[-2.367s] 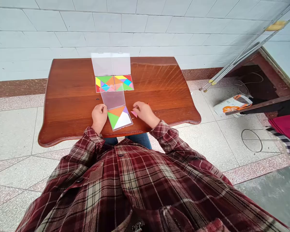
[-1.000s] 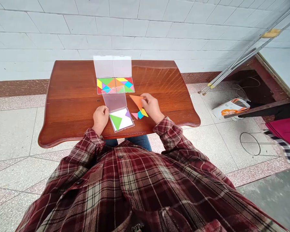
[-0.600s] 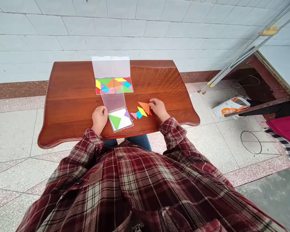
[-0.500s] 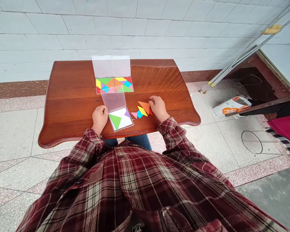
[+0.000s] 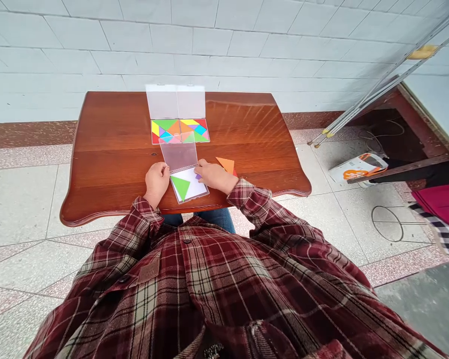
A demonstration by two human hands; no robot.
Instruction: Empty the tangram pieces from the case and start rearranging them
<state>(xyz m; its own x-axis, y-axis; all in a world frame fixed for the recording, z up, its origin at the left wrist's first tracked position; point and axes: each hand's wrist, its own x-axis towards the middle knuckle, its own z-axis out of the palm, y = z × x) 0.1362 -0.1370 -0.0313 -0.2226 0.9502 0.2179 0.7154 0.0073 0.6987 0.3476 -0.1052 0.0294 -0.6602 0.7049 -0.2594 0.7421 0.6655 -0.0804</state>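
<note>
Hands at the tray (image 5: pixel 190 185).
My left hand (image 5: pixel 156 180) curls against its edge; right hand (image 5: pixel 213 176), fingertips on the purple piece (image 5: pixel 197 176), grip unclear — it could skid off.

Shirt: dark red, cream and black plaid flannel is worn, buttoned.
Sleeves: long, buttoned cuffs.
Trousers: blue denim.

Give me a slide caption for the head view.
Right hand reaches into open tray beside green triangle.
</note>
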